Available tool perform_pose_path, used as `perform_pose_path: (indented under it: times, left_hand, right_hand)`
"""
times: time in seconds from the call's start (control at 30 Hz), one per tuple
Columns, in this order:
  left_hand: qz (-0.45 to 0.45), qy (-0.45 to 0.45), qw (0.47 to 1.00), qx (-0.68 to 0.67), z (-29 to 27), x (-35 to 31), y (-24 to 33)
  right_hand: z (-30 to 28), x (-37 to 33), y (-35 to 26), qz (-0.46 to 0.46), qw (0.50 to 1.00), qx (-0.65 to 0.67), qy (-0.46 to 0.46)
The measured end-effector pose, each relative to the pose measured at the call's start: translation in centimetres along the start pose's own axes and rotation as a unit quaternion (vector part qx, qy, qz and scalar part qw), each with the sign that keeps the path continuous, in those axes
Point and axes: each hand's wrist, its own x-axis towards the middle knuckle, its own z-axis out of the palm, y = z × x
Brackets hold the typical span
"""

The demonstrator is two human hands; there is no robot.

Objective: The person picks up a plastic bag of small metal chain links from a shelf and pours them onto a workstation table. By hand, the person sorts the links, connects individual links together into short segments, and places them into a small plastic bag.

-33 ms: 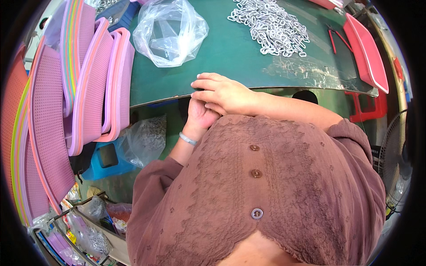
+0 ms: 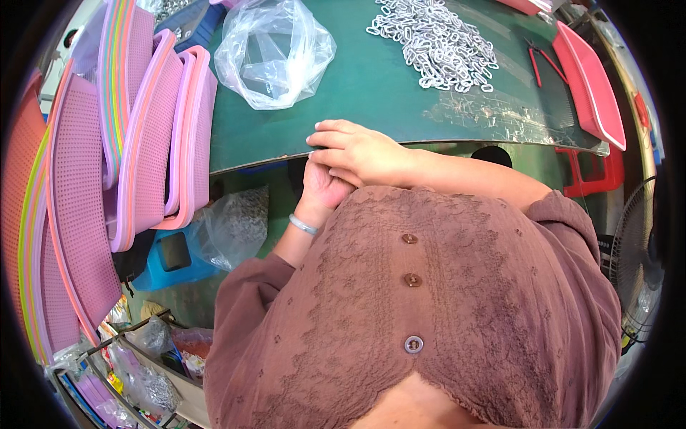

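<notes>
My right hand point(image 2: 364, 154) lies across my left hand point(image 2: 323, 187) just in front of the table's near edge. The right hand's fingers stretch out to the left, with no object visible in them. Most of the left hand's fingers are hidden beneath the right hand, and a pale bangle point(image 2: 302, 224) circles that wrist. On the green tabletop point(image 2: 357, 86), a clear plastic bag point(image 2: 304, 68) stands beyond my hands. Farther right is a heap of grey oval chain links point(image 2: 450, 53); neither hand touches it.
Nested pink and purple perforated baskets point(image 2: 153, 143) crowd the left side. At the right are red-handled pliers point(image 2: 543, 61) and a pink tray point(image 2: 589, 86). Below the table stand a blue stool point(image 2: 161, 268) with a filled clear bag point(image 2: 239, 222) and a red stool point(image 2: 597, 175). A fan point(image 2: 636, 250) is far right.
</notes>
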Motion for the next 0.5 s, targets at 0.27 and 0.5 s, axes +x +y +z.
perform_pose_path:
  times: [0.27,0.5]
  left_hand:
    - [0.074,0.051,0.987,0.136,-2.1,-1.5,0.5]
    - [0.197,0.095,0.837,0.502,0.5,-3.3,-1.3]
  right_hand:
    - [0.6,-0.2,0.0,-0.068,0.986,0.150,-0.032]
    - [0.6,-0.7,-0.3,-0.070,0.960,0.264,-0.067]
